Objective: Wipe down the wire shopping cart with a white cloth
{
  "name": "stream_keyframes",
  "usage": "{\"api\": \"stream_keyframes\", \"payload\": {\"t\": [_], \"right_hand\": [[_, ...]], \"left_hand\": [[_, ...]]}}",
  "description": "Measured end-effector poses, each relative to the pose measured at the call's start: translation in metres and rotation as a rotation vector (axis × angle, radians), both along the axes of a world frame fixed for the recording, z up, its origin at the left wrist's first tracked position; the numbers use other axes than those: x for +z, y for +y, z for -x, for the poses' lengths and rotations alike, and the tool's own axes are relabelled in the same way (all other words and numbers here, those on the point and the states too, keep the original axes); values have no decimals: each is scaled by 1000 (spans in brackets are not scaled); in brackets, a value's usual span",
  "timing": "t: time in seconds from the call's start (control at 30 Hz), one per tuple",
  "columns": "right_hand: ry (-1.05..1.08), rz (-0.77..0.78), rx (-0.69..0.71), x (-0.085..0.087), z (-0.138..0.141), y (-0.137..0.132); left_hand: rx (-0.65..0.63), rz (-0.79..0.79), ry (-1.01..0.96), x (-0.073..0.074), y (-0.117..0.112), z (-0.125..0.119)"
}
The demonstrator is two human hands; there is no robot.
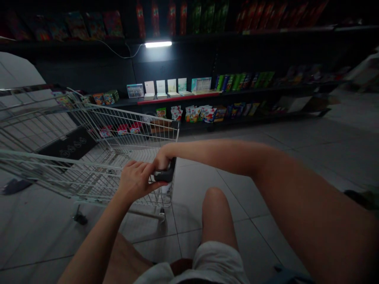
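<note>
A wire shopping cart (130, 118) stands at my left, its basket bare apart from the wire mesh I can see through. My left hand (136, 178) grips the near corner of the cart by its dark handle (164, 175), thumb stretched along the underside and fingers over the top. With the wrist bent sharply, my right hand (162, 159) is curled onto the same handle, right beside the left one. Its fingertips are mostly hidden behind the left hand and the handle.
Dark shelving (183, 59) runs across the back, with bottles (171, 17), boxes and snack bags (207, 113). A lit tube lamp (158, 44) hangs under the upper shelf. Pale floor tiles (201, 173) extend around my bare knee (217, 209) and the cart's wheel (79, 217).
</note>
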State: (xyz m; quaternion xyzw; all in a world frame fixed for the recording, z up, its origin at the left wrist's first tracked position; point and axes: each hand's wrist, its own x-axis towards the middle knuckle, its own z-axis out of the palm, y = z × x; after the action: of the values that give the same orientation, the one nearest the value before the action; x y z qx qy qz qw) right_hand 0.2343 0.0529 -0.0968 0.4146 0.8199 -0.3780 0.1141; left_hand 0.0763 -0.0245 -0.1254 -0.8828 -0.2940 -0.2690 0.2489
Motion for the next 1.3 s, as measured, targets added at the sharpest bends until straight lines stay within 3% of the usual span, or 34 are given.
{"api": "stream_keyframes", "payload": {"t": [0.07,0.13,0.23,0.3,0.4,0.47,0.53,0.6,0.67,0.73,0.83,0.93,1.0,1.07,1.17,1.23,1.3], "right_hand": [[-92,110,115,17,-1,-1],[-2,94,169,34,-11,-5],[271,-70,157,45,-35,-23],[461,-273,135,33,-48,-43],[800,-814,2,-13,-51,-77],[990,-1203,-139,-58,-43,-95],[1031,-1484,-197,-104,-33,-105],[924,-1573,-214,-147,-27,-106],[776,-1458,-250,-179,-26,-100],[708,-1306,-302,-196,-30,-89],[851,-1299,-515,-192,-37,-63],[1031,-1260,-908,-166,-38,-40],[1069,-1170,-1044,-151,-30,-39],[1098,-1134,-1058,-146,-15,-54],[1155,-1179,-972,-152,6,-92],[1180,-1275,-854,-156,12,-107],[1177,-1376,-713,-152,7,-104]], "left_hand": [[13,12,8,1,-3,4],[22,16,17,2,-5,6],[22,33,20,3,-7,8],[25,51,14,5,-8,8],[30,69,15,6,-9,8],[30,80,29,7,-8,7],[30,94,55,8,-7,7],[24,113,83,9,-6,7],[23,135,110,11,-5,7],[25,140,118,13,-5,7],[28,115,100,16,-7,6],[12,77,72,17,-10,6],[-13,57,50,17,-12,8],[-32,54,31,17,-15,13],[-68,77,3,16,-19,23],[-108,102,-23,16,-24,31],[-142,134,-46,16,-29,42]]}}
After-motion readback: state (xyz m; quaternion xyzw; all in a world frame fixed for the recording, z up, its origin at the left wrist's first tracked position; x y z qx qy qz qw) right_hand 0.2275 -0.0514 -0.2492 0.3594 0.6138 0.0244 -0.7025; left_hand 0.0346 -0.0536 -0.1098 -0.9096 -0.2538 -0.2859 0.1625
